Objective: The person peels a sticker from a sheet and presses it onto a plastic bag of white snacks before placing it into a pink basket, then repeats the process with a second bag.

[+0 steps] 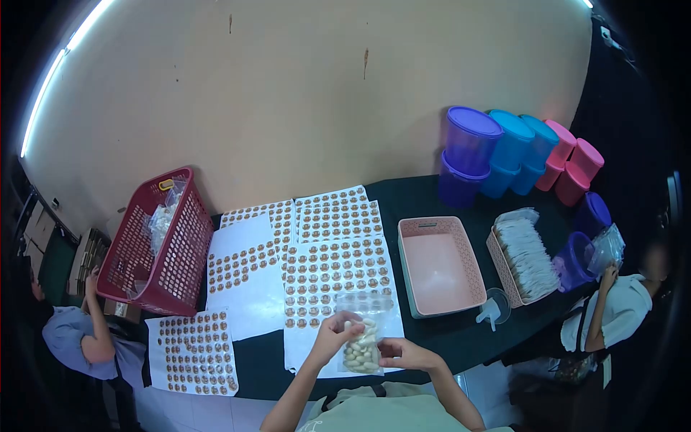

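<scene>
A clear plastic bag (362, 353) with pale, oval, capsule-like pieces in its lower part is held upright in front of me. My left hand (338, 337) grips its left side with the fingers closed near the upper part. On the lower right side, my right hand (404, 356) pinches the edge of the bag. The bag's top part looks flat and holds none of the pieces. Behind and under it lie white sheets (294, 358) with rows of round brown stickers (337, 265).
A red basket (169, 277) with plastic bags stands left. To the right are a pink tray (440, 270), a bowl (498, 306) with a white scoop, and a basket (506, 277) of filled packets. Coloured tubs (471, 137) line the back. One person is at each side.
</scene>
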Demonstrator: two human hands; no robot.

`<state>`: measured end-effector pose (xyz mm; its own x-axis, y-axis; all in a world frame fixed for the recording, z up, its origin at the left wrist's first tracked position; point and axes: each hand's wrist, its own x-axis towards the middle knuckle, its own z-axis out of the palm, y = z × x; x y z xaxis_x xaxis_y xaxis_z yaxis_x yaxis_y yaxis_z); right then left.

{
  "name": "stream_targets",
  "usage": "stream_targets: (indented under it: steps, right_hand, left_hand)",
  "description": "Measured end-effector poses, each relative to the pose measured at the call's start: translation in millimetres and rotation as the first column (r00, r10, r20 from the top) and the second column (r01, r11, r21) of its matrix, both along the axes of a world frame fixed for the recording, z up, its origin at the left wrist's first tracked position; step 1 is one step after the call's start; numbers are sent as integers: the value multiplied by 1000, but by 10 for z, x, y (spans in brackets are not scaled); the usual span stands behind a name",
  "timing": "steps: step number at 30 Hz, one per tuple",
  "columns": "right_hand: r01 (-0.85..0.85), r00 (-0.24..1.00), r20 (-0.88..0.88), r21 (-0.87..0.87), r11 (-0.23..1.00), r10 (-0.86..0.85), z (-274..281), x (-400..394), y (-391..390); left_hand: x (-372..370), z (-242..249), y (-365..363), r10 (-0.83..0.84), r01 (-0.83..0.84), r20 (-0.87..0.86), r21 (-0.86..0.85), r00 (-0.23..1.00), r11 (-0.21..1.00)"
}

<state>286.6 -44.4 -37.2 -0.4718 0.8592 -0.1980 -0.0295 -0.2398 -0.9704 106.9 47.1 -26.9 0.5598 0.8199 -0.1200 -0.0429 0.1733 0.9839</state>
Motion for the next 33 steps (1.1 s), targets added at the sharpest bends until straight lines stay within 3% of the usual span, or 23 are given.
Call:
stream_targets:
  steps: [3,4,7,8,10,12,14,17,18,19,20,21,23,26,28,30,33]
  right_hand:
    - [269,956,102,68,961,-275,5,-80,74]
    - [273,955,101,62,960,-278,9,-93,83]
    - [381,923,-63,0,925,-380,49,-104,132]
    - [382,922,-65,-7,924,-382,-13,-116,146]
    - [285,926,229,98,953,-300,-219,-96,222]
    - [220,965,139,35,975,-223,-326,-201,287]
    - [85,990,120,-92,992,-74,-582,-223,428]
    - [167,974,186,-197,966,-130,-996,-201,583]
    - [230,907,379,-77,970,-185,-1424,-140,693]
    - [362,713,548,248,899,-438,-1755,-102,711]
    - [377,446,584,565,734,-678,-1937,-106,702]
    - [378,451,584,560,737,-675,-1936,-135,706]
    - [476,212,609,618,625,-764,-1908,-141,749]
    - [346,128,702,631,694,-701,-1921,-221,786]
    - [406,150,669,629,663,-728,-1991,-230,801]
    - [602,150,671,520,606,-726,-2076,-238,871]
    - [686,153,643,478,549,-751,-2118,-212,919]
  left_hand:
    - [105,10,-56,-35,35,7,15,999,999]
    - [110,-19,-64,-39,39,4,10,999,999]
    - [78,12,-122,-72,124,205,-250,976,960]
    - [46,-43,-139,-72,123,201,-256,977,959]
    - [-17,-253,-186,-90,136,142,-356,986,924]
    - [-150,-425,-203,-32,65,86,-407,996,911]
    - [-221,-530,-217,120,-100,40,-338,992,936]
    - [-315,-521,-221,247,-244,-12,-206,969,948]
    - [-368,-536,-211,312,-312,-24,-137,950,940]
    - [-418,-481,-202,353,-352,-24,-165,935,921]
    - [-463,-436,-199,357,-357,-32,-165,934,919]
    - [-500,-396,-194,396,-393,-19,-183,918,901]
    - [-573,-405,-169,440,-432,-6,-202,898,879]
    - [-623,-474,-136,461,-455,-18,-197,887,868]
    - [-579,-442,-141,462,-453,-8,-209,887,866]
    - [-538,-426,-140,463,-453,-3,-215,886,865]
    - [-490,-413,-146,433,-423,17,-186,901,887]
